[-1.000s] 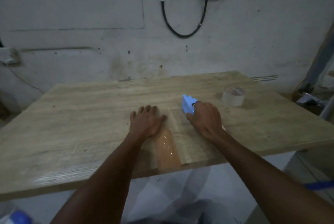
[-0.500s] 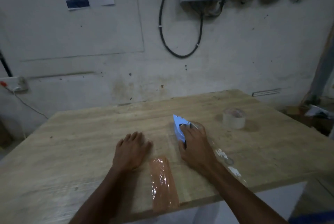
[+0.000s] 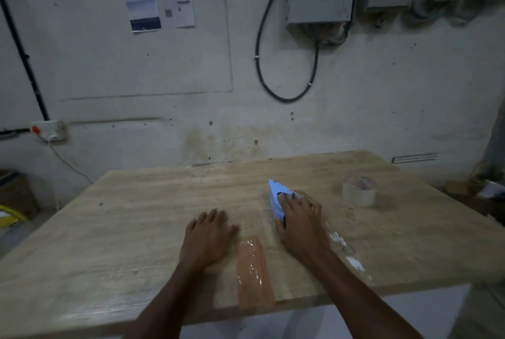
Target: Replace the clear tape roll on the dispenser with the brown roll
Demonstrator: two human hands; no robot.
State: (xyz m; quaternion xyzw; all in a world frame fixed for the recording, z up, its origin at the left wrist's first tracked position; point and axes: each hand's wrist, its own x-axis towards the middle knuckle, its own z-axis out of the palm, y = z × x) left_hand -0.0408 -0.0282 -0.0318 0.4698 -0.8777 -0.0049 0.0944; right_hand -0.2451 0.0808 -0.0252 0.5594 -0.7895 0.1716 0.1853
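Bench (image 3: 136, 229), one: wooden, carries everything listed.

Hands, two. Left hand (image 3: 206, 237) lies flat, its grip open and empty, palm down beside the strip, probably to steady the work. Right hand (image 3: 299, 225) has its grip closed over the dispenser, pressing it to the bench.

Brown tape strip (image 3: 254, 270), one: stuck flat, running to the near edge; likely a test pull.

Dispenser (image 3: 276, 199), one: blue, beyond the strip's far end. Its roll is hidden under the hand.

Clear tape roll (image 3: 358, 191), one: standing apart, far right, seemingly already off the dispenser.
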